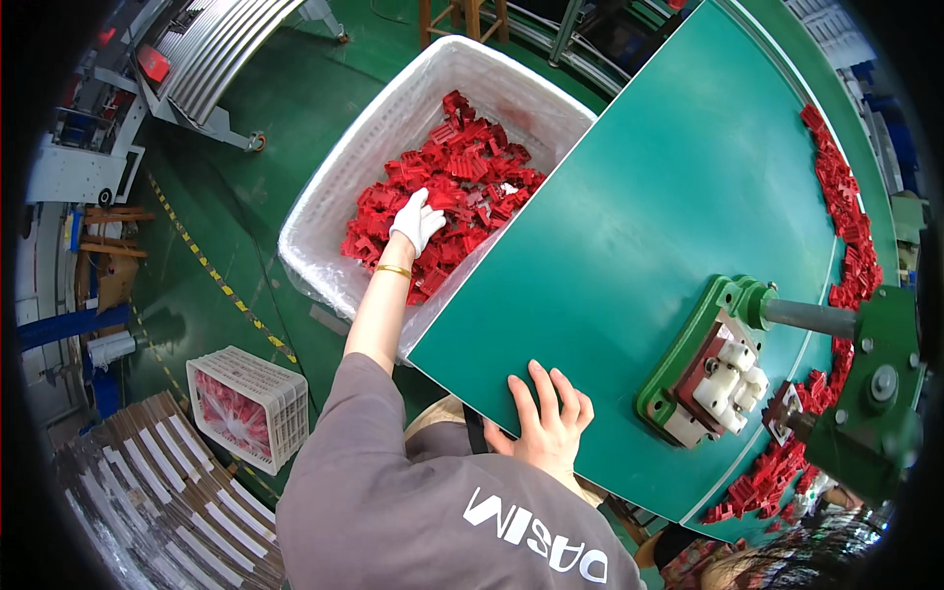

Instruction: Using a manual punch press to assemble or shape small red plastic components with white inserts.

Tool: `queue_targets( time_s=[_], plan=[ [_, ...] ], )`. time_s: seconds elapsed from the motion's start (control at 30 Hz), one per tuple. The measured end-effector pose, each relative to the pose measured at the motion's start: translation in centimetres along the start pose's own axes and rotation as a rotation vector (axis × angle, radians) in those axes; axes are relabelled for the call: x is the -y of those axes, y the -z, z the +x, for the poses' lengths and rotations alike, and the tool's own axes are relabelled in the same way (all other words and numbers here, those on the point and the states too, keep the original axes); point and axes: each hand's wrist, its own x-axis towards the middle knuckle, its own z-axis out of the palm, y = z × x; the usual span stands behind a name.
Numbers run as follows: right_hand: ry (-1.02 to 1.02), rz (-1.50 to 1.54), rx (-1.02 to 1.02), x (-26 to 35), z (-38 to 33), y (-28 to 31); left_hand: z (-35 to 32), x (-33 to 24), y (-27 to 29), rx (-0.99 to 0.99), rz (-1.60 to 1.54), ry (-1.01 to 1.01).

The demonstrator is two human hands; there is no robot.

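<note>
Nearby, red parts (447, 187) in white bin (393, 108), green table (669, 197)

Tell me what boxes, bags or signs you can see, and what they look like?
Big white plastic-lined crate: left of the green table, full of red plastic parts; the white-gloved left hand reaches in.
Small white slotted crate: on the floor, lower left, a bag of red parts inside.
Flat cardboard stacks: bottom left, brown with white strips.
Signs or screens: none.

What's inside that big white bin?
The white bin holds a heap of red plastic parts. The gloved left hand rests on them. Anything beneath the heap is hidden.
</note>
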Motion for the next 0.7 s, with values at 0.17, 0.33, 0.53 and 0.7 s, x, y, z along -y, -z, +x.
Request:
queue_targets(
  time_s=[0.17, 0.33, 0.53, 0.7],
  plan=[
    [0.014, 0.048, -0.018, 0.1, 0.0, 0.6, -4.5, -0.3, 2.3, 0.127, 0.093, -0.074],
    [0.045, 0.051, -0.05, -0.1, -0.6, 0.7, -11.7, -1.9, 5.3, 0.231, 0.115, -0.117],
    [0.139, 0.379, -0.268, -1.2, -1.9, 0.7, -20.7, -4.0, 7.0, 0.22, 0.15, -0.227],
    [0.108, 0.66, -0.441, -2.9, -5.8, 1.7, -29.2, -3.5, 4.8, 0.427, 0.254, -0.382]
  ],
)
